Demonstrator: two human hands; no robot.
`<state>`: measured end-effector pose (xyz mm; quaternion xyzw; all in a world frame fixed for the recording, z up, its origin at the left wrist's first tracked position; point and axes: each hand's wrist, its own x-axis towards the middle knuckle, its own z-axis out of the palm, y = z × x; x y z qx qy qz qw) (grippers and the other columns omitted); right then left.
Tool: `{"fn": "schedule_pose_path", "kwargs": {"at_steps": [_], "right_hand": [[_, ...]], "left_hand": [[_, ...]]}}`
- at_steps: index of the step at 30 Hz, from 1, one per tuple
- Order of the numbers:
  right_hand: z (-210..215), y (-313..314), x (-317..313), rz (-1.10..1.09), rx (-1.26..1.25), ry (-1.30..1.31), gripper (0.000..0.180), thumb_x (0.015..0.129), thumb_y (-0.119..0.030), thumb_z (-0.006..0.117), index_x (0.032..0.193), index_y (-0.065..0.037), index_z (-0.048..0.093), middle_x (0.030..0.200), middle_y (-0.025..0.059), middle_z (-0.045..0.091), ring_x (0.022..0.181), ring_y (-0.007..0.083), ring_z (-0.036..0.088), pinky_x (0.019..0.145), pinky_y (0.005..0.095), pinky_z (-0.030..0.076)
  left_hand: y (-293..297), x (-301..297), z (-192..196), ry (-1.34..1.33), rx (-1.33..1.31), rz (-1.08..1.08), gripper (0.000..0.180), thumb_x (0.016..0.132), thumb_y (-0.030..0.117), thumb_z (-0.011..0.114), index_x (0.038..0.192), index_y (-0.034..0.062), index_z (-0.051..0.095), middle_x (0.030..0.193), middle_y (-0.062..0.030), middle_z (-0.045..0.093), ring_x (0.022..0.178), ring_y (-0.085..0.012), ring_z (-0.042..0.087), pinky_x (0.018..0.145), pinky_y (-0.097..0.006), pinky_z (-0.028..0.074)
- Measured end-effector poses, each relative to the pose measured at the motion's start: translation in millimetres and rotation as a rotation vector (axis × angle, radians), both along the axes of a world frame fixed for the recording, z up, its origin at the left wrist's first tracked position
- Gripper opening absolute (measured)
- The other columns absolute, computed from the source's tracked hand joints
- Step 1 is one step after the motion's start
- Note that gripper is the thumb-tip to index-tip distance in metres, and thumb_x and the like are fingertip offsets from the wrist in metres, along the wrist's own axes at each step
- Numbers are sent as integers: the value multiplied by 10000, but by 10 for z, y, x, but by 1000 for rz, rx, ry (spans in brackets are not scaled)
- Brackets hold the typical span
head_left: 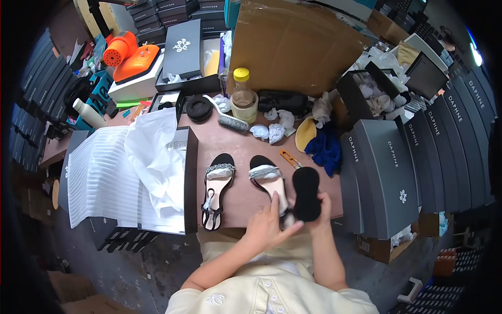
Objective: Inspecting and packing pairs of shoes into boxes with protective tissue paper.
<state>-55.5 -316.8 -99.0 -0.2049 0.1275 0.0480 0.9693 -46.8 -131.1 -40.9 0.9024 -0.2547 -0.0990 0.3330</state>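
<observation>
A pair of black strappy sandals lies on the table in front of me, toes pointing away. The left sandal [218, 188] has a braided grey band across the toes. Its mate, the right sandal [267, 180], has white paper showing under the band. My left hand [269, 225] rests on the heel end of that right sandal, index finger stretched along the pale insole, thumb spread out. My right hand [323, 212] grips a black peanut-shaped pad [306, 194], held upright just right of the sandal; its fingers are partly hidden behind the pad.
An open shoe box [191, 180] with white tissue [157, 167] stands at left. Behind the sandals are a grey-bristled brush [232, 124], a yellow-capped bottle [241, 86] and crumpled paper. An orange-handled cutter [290, 158] and blue cloth [325, 148] lie beyond the pad. Grey shoe boxes [376, 178] line the right.
</observation>
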Motion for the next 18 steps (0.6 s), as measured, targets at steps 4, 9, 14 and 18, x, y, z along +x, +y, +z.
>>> {"fn": "schedule_pose_path", "kwargs": {"at_steps": [4,9,14,18], "right_hand": [[657,624,-10,162,-323,53,600,795,-105,411,1380,2,331,1286,156,495,1068,242,574,927,355,474],[758,857,121,179,-387,100,567,820,-65,445,1374,6,348,1268,118,491,1124,195,514,965,302,419],[852,668,187,-189,-1663,-492,494,707,5,538,1189,-89,594,1099,109,515,990,257,548,854,365,471],[232,952,180,151,-2000,-859,320,750,-139,604,1063,-153,672,1024,112,556,914,293,548,782,384,455]], "left_hand": [[209,-180,-130,250,-315,195,1007,681,406,770,1344,-98,205,996,-238,596,904,-344,640,761,-401,516],[380,-371,-635,636,-1047,480,730,737,122,752,1316,25,319,1142,-96,558,1055,-212,565,922,-313,438],[879,-418,-518,1141,-1111,414,501,738,69,647,1182,33,415,943,-152,620,866,-203,597,804,-298,468],[906,-418,-468,1183,-1065,426,446,769,18,621,1156,30,398,905,-156,604,766,-238,619,724,-350,521]]}}
